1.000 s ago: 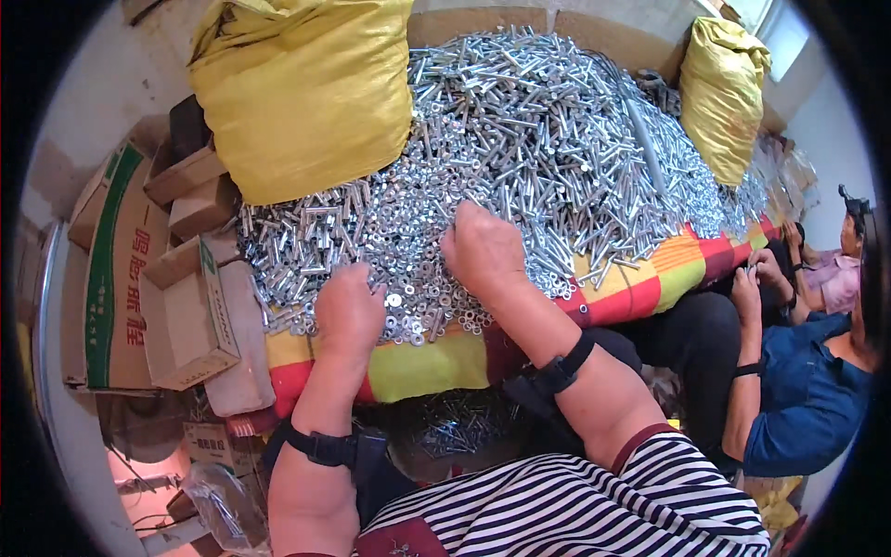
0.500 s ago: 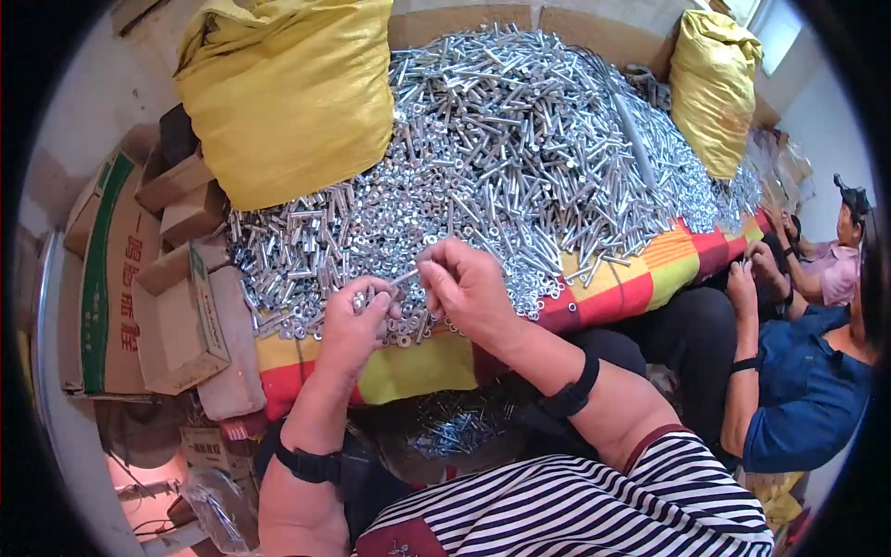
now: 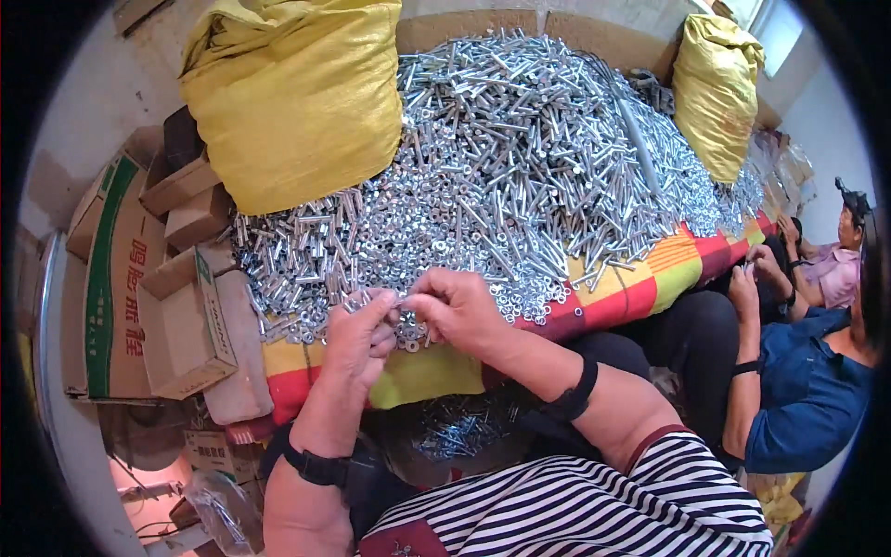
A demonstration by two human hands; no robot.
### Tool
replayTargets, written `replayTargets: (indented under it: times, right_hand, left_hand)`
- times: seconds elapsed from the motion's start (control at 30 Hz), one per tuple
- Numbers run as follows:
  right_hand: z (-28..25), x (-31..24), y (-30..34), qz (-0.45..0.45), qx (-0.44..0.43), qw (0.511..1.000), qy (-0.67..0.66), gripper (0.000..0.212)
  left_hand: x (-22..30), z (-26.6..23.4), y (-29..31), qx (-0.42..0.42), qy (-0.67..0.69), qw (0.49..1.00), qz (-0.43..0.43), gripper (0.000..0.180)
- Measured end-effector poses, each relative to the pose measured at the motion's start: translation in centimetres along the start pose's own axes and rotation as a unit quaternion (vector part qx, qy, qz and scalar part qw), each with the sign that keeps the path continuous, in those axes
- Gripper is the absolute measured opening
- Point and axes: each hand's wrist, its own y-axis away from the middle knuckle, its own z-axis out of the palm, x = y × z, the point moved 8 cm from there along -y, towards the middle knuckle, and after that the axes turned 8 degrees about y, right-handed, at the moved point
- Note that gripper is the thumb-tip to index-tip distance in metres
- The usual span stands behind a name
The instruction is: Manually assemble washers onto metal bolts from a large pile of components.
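The left hand (image 3: 358, 342) and right hand (image 3: 461, 312) are meeting fingertip to fingertip, pinching a small metal part (image 3: 401, 303) — its form mostly hidden — over the fastener heap's near edge (image 3: 408, 336); a slipping pinch could be dropping it irretrievably among lookalikes.

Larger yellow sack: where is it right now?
In the head view, the larger yellow sack sits at the upper left, behind the short metal pieces and left of the heap of metal rods, beyond the left hand.
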Motion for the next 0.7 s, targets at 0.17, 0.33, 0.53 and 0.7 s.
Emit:
replayTargets:
  times: [0.17, 0.33, 0.53, 0.7]
  right_hand:
    - [-0.3, -3.0, -1.0, -0.193, 0.096, 0.921, 0.323, 0.014]
    - [-4.2, -3.0, -3.9, -0.176, 0.173, 0.798, 0.55, 0.005]
    - [-3.4, -3.6, -3.5, -0.162, 0.132, 0.769, 0.605, 0.006]
    - [-3.6, -3.2, -3.1, -0.179, 0.121, 0.779, 0.588, 0.007]
  left_hand:
    - [-1.3, 0.2, -0.4, -0.089, 0.194, 0.974, -0.071, 0.021]
    - [4.1, -2.3, -2.1, 0.02, 0.033, 0.996, 0.085, 0.018]
    - [8.5, -0.5, -1.1, 0.187, -0.616, 0.706, 0.295, 0.018]
    - [7.6, 1.1, -0.6, 0.169, -0.64, 0.641, 0.388, 0.018]
